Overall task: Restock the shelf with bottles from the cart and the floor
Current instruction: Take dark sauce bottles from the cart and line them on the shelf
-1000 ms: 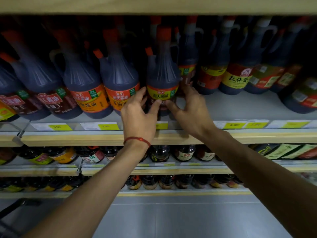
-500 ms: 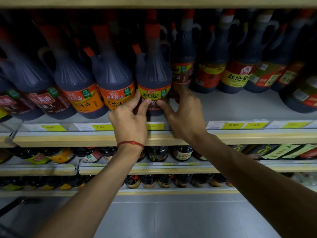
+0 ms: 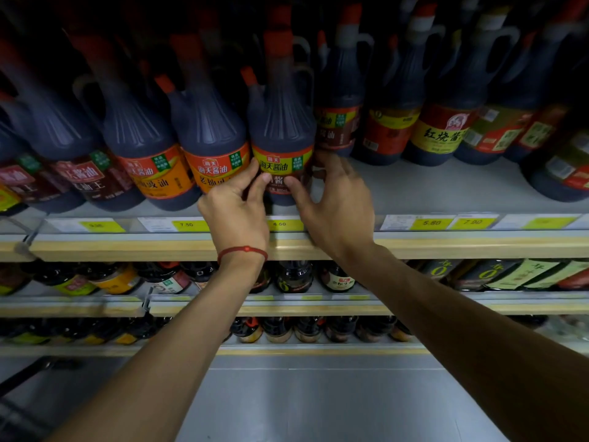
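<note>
Bottle (image 3: 282, 132) upright at the near edge of the shelf (image 3: 430, 186), both hands on it.

The left hand (image 3: 236, 208) pinches its yellow label low down; the right hand (image 3: 338, 205) curls round its right side. Full, rigid and smooth, it likely handles heavy and slightly slippery, so the wide lower body or the handle by the neck looks the surest hold. An orange-labelled neighbour (image 3: 216, 167) touches its left, bare grey shelf opens on its right, and stocked lower shelves (image 3: 287, 309) run beneath.
</note>
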The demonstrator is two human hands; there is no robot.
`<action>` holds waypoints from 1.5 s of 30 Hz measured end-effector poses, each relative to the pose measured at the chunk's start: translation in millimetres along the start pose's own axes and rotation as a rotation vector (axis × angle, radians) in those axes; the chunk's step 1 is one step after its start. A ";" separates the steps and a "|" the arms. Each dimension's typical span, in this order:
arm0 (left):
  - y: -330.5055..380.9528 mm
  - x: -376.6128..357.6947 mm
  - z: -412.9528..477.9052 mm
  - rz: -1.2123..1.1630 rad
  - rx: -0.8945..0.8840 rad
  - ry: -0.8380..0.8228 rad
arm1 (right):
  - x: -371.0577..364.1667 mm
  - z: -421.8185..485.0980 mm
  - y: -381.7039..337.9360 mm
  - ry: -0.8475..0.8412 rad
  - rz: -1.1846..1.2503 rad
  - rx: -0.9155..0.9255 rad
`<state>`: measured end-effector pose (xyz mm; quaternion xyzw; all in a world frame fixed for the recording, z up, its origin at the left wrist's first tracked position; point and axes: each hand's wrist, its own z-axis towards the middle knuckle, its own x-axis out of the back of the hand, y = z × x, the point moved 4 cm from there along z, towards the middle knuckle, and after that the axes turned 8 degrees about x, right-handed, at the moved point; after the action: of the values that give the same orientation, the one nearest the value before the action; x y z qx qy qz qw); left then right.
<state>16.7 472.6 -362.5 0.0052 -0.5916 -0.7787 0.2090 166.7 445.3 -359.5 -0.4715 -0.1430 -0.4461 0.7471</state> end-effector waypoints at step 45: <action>47.7 557.6 -226.3 1.291 0.287 -0.124 | -43.3 -268.9 -423.7 -0.668 0.145 0.788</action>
<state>-419.2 69.6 -253.0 -0.3674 -0.5846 -0.4097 0.5961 -252.8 177.9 -280.9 -0.2799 -0.4978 -0.1309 0.8104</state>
